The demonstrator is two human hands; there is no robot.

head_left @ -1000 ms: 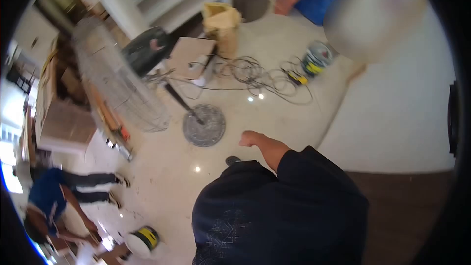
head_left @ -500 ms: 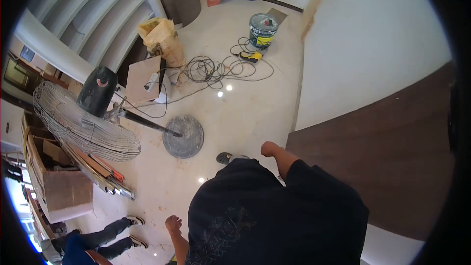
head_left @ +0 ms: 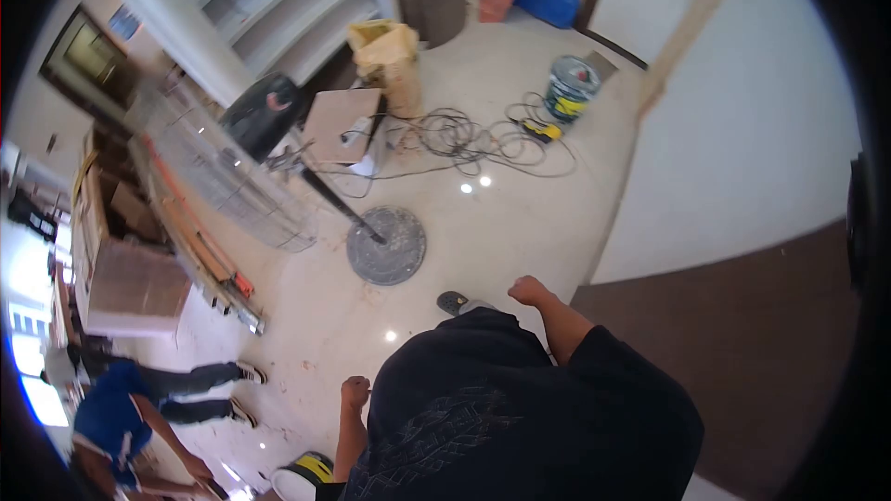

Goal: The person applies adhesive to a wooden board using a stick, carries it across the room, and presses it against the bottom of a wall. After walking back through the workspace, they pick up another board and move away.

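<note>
My left hand (head_left: 355, 391) hangs beside the dark shirt (head_left: 520, 399) with its fingers curled, and no object shows in it. On the other side, my right hand (head_left: 529, 290) is held forward in a loose fist, also with nothing visible in it. It is near a dark clog (head_left: 452, 302) on one of my feet. Ahead and to the left stands a pedestal fan with a black motor housing (head_left: 264, 116) and a dusty round base (head_left: 387, 246). Neither hand touches it.
A coiled cable (head_left: 455, 139) lies on the floor near a paint bucket (head_left: 571, 88), a yellow sack (head_left: 388, 65) and a board-topped box (head_left: 343, 121). At the left are long strips (head_left: 209, 250). A person in blue (head_left: 116, 413) bends at lower left near another bucket (head_left: 302, 478).
The view has swung left, so the fan, cable and buckets sit farther right. More of the bending person and a second bucket now show. Both my hands have shifted slightly and remain curled.
</note>
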